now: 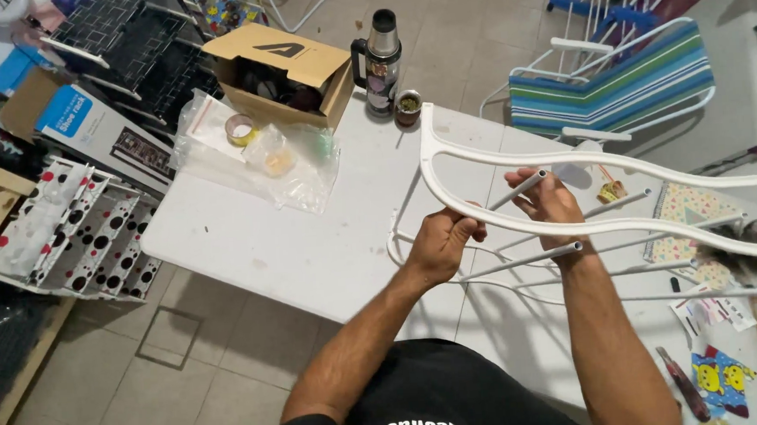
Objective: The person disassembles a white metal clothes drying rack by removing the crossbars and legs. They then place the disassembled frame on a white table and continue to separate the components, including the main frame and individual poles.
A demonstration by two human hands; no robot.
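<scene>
at the bench's [311,252] far left corner a cardboard box [287,74] stands open, with clear plastic bags [252,154] and a roll of tape [240,129] in front of it, and a steel thermos [380,59] and small cup [407,107] just to its right. above the near edge the left hand [440,245] is clenched on the lower rail of a curved white plastic side frame [515,160], held up off the bench. the right hand [553,200] is pinching a thin grey metal rod [521,188] where it meets the frame; its grip looks closed on the rod. more rods [522,261] poke through the frame, loose at their open ends. the frame looks long and springy, so a hard push could flex it and let seated rods slip out; its far end could sweep the feather duster [740,247] and papers [708,310] near the right edge
</scene>
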